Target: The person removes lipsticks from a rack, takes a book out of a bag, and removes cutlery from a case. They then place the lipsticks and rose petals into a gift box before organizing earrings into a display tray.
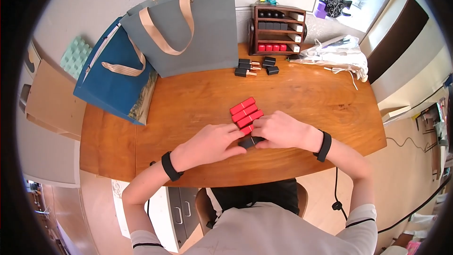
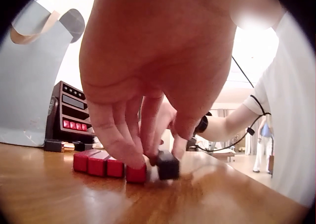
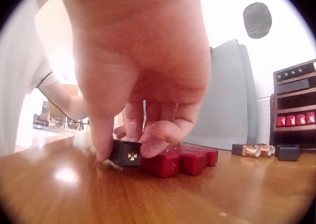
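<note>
Several red lipstick tubes (image 1: 243, 109) lie side by side in a slanted row on the wooden table. The nearest red tube (image 2: 136, 173) is partly covered by the hands. Beside it, at the near end of the row, is a black lipstick tube (image 3: 126, 153) with a small pale emblem on its end. My right hand (image 1: 282, 131) pinches this black tube between thumb and fingers. From the other side, my left hand (image 1: 210, 145) reaches over with fingertips at the nearest red tube, its thumb extended close to the black one.
At the back, uncapped black lipsticks (image 1: 245, 67) lie beside loose black caps (image 1: 270, 65). Behind them stands a wooden tiered rack (image 1: 253, 35) holding black and red tubes. Grey (image 1: 207, 42) and blue (image 1: 111, 73) paper bags stand back left; a clear plastic bag (image 1: 337, 54) lies back right.
</note>
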Motion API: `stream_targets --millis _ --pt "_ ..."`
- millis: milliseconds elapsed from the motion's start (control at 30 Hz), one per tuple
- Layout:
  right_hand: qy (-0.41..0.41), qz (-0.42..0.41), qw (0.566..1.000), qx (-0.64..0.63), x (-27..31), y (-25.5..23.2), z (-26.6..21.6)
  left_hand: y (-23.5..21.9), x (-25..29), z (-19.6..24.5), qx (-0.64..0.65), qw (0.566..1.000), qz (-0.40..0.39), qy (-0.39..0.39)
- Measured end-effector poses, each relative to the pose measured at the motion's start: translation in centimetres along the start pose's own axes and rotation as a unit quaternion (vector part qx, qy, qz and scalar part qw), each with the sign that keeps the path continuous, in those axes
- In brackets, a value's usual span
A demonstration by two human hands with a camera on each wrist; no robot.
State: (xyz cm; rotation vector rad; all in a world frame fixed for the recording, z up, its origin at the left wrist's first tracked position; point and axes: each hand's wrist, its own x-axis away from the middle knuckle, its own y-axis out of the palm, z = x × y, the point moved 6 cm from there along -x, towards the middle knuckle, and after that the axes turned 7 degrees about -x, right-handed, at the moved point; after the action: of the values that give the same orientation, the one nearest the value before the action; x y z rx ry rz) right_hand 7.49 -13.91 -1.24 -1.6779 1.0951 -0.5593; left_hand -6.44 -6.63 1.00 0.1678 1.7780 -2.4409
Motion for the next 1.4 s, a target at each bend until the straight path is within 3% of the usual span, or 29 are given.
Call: stream_targets --millis 233,400,467,600,700,800,1000,1300,1400 --pt "0.004 0.121 0.990 -0.065 -0.7 -4.7 0.0 -2.2 -1.8 0.2 -0.075 0.990 0.109 -0.051" --pt "0.080 0.068 0.994 0.020 -0.5 -6.3 2.4 -3.4 -2.2 -2.0 -0.099 0.982 0.146 -0.068" --pt "0.106 0.116 0.988 -0.004 0.9 -6.6 6.2 -4.0 -1.4 -4.8 -0.076 0.978 0.161 -0.105" --pt "0.159 0.176 0.971 0.002 2.6 -6.1 12.4 -4.2 -1.6 -8.6 -0.063 0.977 0.118 -0.165" --pt "0.182 0.150 0.971 0.025 2.2 -4.8 14.8 -3.4 -3.1 -9.5 -0.025 0.980 0.109 -0.164" --pt "0.224 0.154 0.961 0.047 1.5 -4.7 15.2 -2.3 -5.1 -9.9 -0.023 0.985 0.097 -0.139" --pt "0.296 0.240 0.920 0.088 1.7 -5.9 15.9 -0.5 -8.7 -12.1 -0.055 0.989 0.055 -0.127" --pt "0.255 0.237 0.933 -0.092 1.9 -5.5 17.6 0.8 -11.8 -13.7 -0.027 0.986 0.090 -0.135" --pt "0.242 0.251 0.933 -0.088 1.2 -5.3 17.7 0.7 -12.7 -14.2 -0.043 0.982 0.114 -0.148"
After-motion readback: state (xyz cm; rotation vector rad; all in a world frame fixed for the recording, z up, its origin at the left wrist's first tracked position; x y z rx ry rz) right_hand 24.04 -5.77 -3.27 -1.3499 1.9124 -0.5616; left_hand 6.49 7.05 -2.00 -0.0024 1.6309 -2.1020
